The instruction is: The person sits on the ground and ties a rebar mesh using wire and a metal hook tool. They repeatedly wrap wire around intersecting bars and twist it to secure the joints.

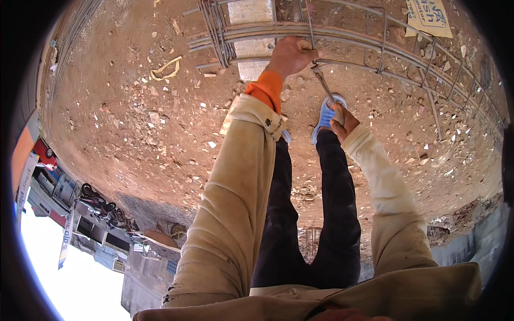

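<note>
A long rebar cage (pixel 345 38) of steel bars and square stirrups curves across the upper part of the head view. My left hand (pixel 292 56) is closed around a stirrup bar of the cage, near its lower long bar. My right hand (pixel 344 120) grips the handle of a metal hand tool (pixel 326 87), perhaps tying pliers or a hook; its exact kind I cannot tell. The tool's tip touches or nearly touches the joint of stirrup and lower bar, just beside my left hand. Several stirrups (pixel 217 36) stand bunched near the cage's left end.
A pale block or board (pixel 253 52) lies under the cage. Rubble and a yellow strap (pixel 166 69) lie on the dirt ground. Long thin bars (pixel 74 44) lie at the far left. A printed sack (pixel 429 18) is at the upper right. Motorcycles (pixel 106 206) stand at the lower left.
</note>
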Action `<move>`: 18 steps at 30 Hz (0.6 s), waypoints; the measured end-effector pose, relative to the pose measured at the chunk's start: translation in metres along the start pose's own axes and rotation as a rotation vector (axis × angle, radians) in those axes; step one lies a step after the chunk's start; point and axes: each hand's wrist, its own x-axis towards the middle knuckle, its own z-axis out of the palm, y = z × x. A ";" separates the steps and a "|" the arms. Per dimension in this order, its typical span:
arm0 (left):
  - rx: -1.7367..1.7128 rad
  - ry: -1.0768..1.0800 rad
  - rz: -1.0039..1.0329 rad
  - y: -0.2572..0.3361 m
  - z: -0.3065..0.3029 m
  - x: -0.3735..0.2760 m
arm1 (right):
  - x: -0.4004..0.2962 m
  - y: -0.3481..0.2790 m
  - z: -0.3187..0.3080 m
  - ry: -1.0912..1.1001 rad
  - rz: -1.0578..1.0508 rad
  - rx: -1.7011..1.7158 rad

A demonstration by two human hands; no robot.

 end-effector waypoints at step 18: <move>-0.029 0.010 0.141 -0.003 0.001 -0.003 | -0.008 -0.043 0.001 -0.250 0.408 0.711</move>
